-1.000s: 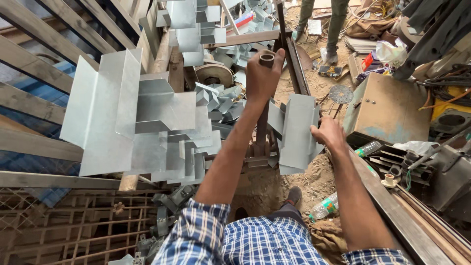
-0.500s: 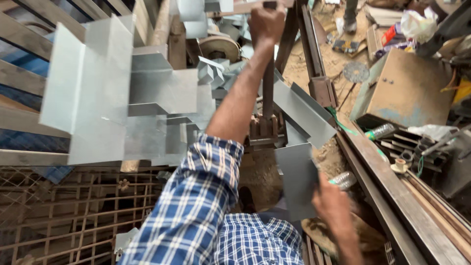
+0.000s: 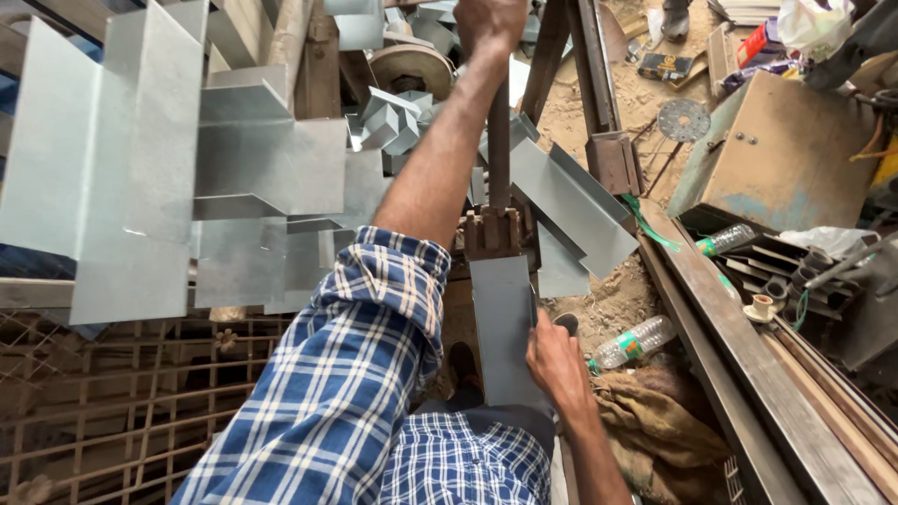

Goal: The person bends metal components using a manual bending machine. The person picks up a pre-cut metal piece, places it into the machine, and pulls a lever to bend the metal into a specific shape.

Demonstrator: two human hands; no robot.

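My left hand is raised at the top of the view, closed around the upper end of a dark upright lever bar. The bar runs down into a rusty press head. My right hand grips the near right edge of a flat grey sheet-metal strip, whose far end lies under the press head. My blue checked sleeve covers the left forearm below the elbow.
Bent galvanised sheet pieces are stacked at the left and more lie behind the press. A metal mesh is at lower left. Steel rails, plastic bottles, a brown box and sandy floor lie at right.
My right hand came down from a bent sheet piece at the right and now holds a flat strip under the press head. My left hand stayed on the lever.
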